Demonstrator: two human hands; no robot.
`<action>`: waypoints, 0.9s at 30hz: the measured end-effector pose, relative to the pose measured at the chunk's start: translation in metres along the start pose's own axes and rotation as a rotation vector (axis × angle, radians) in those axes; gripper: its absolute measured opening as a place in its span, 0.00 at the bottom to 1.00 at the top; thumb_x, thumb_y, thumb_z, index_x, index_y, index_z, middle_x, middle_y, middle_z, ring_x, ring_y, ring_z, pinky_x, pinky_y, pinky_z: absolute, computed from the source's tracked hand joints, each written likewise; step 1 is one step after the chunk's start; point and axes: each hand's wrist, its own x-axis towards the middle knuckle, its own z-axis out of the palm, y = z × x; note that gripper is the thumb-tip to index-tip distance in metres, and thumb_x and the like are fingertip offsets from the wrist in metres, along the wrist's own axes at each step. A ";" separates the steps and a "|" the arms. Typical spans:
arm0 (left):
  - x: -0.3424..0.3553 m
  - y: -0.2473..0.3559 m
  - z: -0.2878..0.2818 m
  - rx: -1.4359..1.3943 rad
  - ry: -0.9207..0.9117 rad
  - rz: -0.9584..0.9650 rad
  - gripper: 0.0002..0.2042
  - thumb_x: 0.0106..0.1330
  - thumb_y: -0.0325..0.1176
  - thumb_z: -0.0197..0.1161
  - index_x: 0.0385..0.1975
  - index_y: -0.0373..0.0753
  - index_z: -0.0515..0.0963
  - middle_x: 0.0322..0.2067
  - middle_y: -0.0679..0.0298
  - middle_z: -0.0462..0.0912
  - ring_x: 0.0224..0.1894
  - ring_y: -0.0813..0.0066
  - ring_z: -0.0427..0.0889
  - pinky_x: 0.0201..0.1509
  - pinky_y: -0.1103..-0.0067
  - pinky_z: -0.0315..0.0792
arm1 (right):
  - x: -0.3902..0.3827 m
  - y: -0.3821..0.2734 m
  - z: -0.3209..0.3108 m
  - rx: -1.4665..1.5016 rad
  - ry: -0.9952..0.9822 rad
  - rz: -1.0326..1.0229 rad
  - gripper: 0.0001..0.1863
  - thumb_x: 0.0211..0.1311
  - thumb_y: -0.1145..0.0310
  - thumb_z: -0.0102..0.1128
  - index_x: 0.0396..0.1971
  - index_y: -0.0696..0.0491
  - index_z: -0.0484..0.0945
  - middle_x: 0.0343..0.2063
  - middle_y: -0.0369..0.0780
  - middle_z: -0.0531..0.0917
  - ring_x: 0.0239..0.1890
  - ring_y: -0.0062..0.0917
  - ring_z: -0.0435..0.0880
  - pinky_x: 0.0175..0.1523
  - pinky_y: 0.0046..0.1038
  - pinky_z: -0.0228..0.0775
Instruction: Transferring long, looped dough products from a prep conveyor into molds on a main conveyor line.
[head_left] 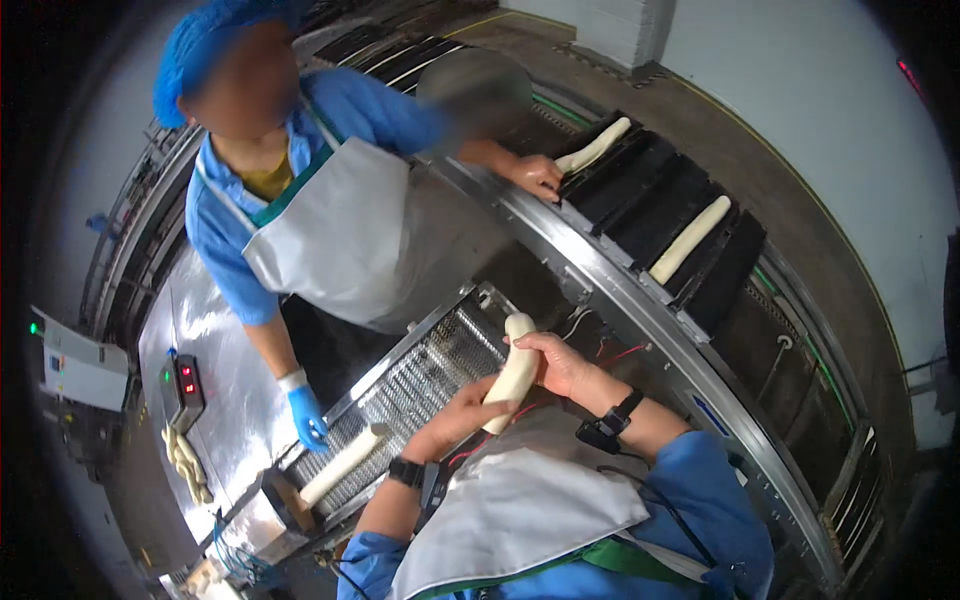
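Fingers of the left hand (466,408) and right hand (562,363) gripped a pale, smooth, cylindrical dough log (514,374); it seemed soft, bendable, best supported near both ends.

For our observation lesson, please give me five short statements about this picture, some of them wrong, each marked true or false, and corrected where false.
1. The person's left hand and right hand hold one white roll. True.
2. The co-worker wears two gloves. False: one hand wears a blue glove; the other is a bare hand.
3. Another roll lies on the metal mesh. True.
4. No rolls lie on the far conveyor. False: two pale rolls rest on its black slats.
5. The person's wrists are bare. False: each wrist has a black band.
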 end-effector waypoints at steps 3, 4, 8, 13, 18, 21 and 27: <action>-0.003 -0.018 -0.011 -0.202 -0.042 0.122 0.22 0.66 0.30 0.63 0.59 0.33 0.70 0.46 0.63 0.81 0.49 0.76 0.79 0.55 0.81 0.72 | -0.023 -0.053 0.005 0.132 0.029 -0.240 0.20 0.50 0.69 0.62 0.44 0.60 0.73 0.23 0.41 0.77 0.26 0.31 0.80 0.40 0.37 0.77; -0.011 -0.025 -0.014 -0.195 -0.053 0.125 0.22 0.66 0.30 0.63 0.59 0.33 0.70 0.46 0.63 0.81 0.49 0.76 0.79 0.55 0.81 0.72 | -0.039 -0.072 0.005 0.157 0.014 -0.368 0.21 0.50 0.70 0.62 0.44 0.61 0.73 0.21 0.40 0.76 0.25 0.30 0.79 0.38 0.37 0.77; -0.045 -0.061 -0.031 -0.311 0.298 0.034 0.19 0.66 0.27 0.62 0.57 0.33 0.73 0.46 0.64 0.81 0.50 0.77 0.78 0.59 0.80 0.70 | -0.095 -0.138 -0.002 -0.122 0.076 -0.776 0.31 0.50 0.71 0.60 0.58 0.60 0.67 0.21 0.38 0.74 0.23 0.24 0.77 0.31 0.28 0.74; -0.052 -0.105 -0.034 -0.349 0.462 0.097 0.21 0.66 0.27 0.62 0.59 0.36 0.72 0.49 0.66 0.80 0.52 0.76 0.77 0.59 0.79 0.68 | -0.125 -0.172 -0.081 0.101 0.250 -0.991 0.33 0.56 0.68 0.57 0.63 0.58 0.63 0.25 0.39 0.74 0.28 0.22 0.76 0.33 0.27 0.75; -0.067 -0.126 -0.030 -0.581 0.559 0.085 0.22 0.66 0.28 0.62 0.61 0.36 0.69 0.49 0.63 0.79 0.52 0.74 0.78 0.59 0.78 0.70 | -0.089 -0.115 -0.145 -1.060 1.076 -1.208 0.11 0.67 0.63 0.54 0.41 0.54 0.69 0.32 0.39 0.70 0.36 0.26 0.73 0.40 0.26 0.74; -0.078 -0.152 -0.030 -0.554 0.594 0.057 0.22 0.66 0.28 0.62 0.60 0.34 0.69 0.50 0.61 0.79 0.53 0.72 0.78 0.60 0.76 0.70 | -0.065 -0.110 -0.254 0.570 0.589 -0.875 0.10 0.66 0.66 0.57 0.42 0.52 0.70 0.35 0.37 0.69 0.36 0.26 0.72 0.39 0.29 0.73; -0.094 -0.167 -0.026 -0.643 0.648 0.015 0.24 0.65 0.28 0.64 0.60 0.33 0.68 0.51 0.59 0.78 0.54 0.70 0.77 0.63 0.75 0.69 | -0.073 -0.129 -0.231 0.296 0.810 -0.730 0.11 0.64 0.66 0.58 0.38 0.57 0.71 0.32 0.38 0.72 0.35 0.24 0.75 0.36 0.25 0.73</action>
